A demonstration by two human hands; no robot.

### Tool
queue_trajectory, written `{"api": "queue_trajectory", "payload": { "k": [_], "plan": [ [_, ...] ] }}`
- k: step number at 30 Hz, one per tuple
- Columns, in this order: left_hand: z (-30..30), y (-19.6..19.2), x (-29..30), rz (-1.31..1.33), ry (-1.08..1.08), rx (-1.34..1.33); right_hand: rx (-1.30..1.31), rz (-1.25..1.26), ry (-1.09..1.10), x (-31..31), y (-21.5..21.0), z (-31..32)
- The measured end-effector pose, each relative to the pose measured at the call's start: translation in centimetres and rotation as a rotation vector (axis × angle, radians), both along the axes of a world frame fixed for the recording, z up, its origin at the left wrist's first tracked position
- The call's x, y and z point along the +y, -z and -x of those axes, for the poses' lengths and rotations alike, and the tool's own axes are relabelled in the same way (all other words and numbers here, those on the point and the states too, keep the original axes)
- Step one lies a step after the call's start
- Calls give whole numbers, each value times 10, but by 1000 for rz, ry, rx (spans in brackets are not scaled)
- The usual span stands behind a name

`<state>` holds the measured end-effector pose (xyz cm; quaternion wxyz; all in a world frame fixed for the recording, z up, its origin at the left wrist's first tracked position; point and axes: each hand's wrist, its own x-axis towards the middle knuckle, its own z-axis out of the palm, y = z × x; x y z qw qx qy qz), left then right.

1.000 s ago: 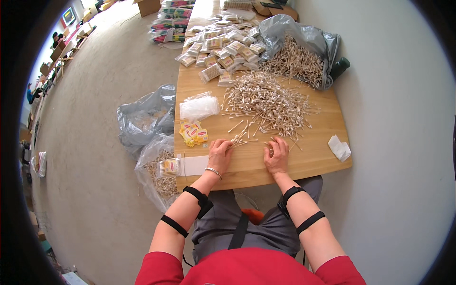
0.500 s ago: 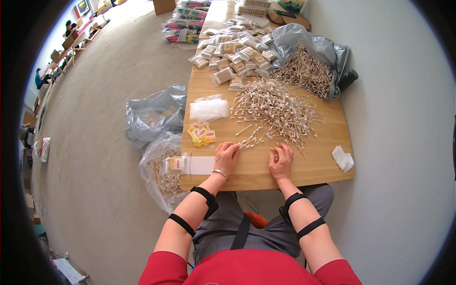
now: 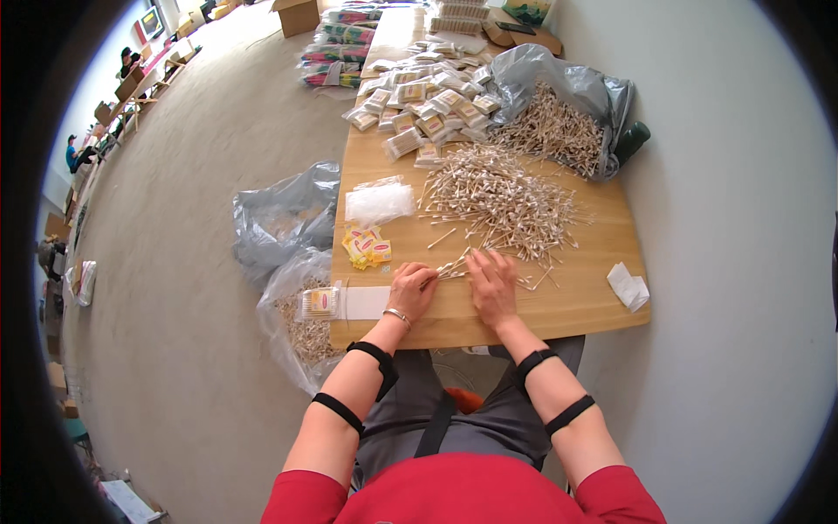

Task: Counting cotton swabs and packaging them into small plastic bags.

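Observation:
My left hand (image 3: pixel 413 290), with a bracelet at its wrist, is closed on a few cotton swabs (image 3: pixel 452 265) near the table's front edge. Their ends stick out to the right between my hands. My right hand (image 3: pixel 494 284) lies over the right ends of these swabs, its fingers stretched out and slightly apart; its thumb is hidden. Just beyond both hands spreads a large heap of loose cotton swabs (image 3: pixel 502 196). Left of my left hand is a white card strip (image 3: pixel 367 303), and a filled clear pack of swabs (image 3: pixel 320 303) sits at the table's left edge.
Yellow-and-white labels (image 3: pixel 367 248) and clear plastic bags (image 3: pixel 380 202) lie at the left. Many filled packs (image 3: pixel 428 105) are piled farther back, beside a grey bag of swabs (image 3: pixel 559 122). A crumpled tissue (image 3: pixel 628 286) rests at right. Open bags (image 3: pixel 288 218) stand beside the table.
My right hand has moved left and forward, onto the swabs beside my left hand, and its fingers have stretched out. My left hand has stayed nearly in place, holding its swabs.

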<state>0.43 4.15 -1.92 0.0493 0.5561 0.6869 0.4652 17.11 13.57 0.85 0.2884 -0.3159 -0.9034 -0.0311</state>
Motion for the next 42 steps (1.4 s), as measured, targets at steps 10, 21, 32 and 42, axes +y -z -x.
{"api": "queue_trajectory", "payload": {
  "k": [10,21,32,42],
  "plan": [
    [4,3,5,-15,47,-14,59,248,-126,11,19,-4],
    [6,4,-1,54,170,15,106,243,233,10,19,-28],
    [-19,-2,5,17,115,-114,45,444,-11,-14,14,23],
    [13,-9,66,268,-119,6,116,243,355,-4,22,-4]
  ]
}}
